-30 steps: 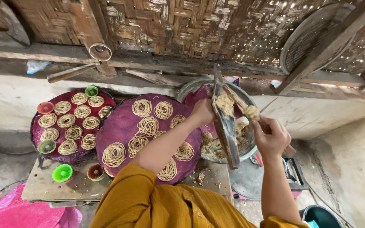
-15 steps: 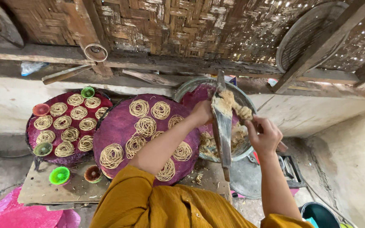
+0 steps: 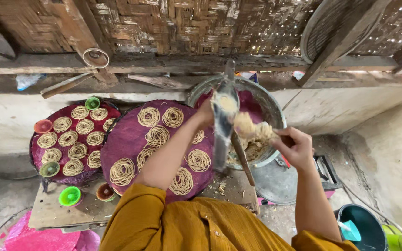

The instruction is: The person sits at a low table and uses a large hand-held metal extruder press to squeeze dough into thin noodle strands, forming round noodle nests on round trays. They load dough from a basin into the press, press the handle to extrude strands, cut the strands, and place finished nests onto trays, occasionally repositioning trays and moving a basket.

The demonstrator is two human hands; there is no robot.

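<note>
Over the bowl (image 3: 271, 109), at 1 o'clock from the purple tray (image 3: 126, 139), left hand (image 3: 205, 114) is clamped round the metal press (image 3: 223, 123), held upright. Right hand (image 3: 296, 148) pinches a dough lump (image 3: 252, 130) against the press's open top. Risk: crumbly dough breaks off, drops past the bowl rim. Press could tilt if the grip slackens and land on noodle coils (image 3: 157, 135) at 9 o'clock.
</note>
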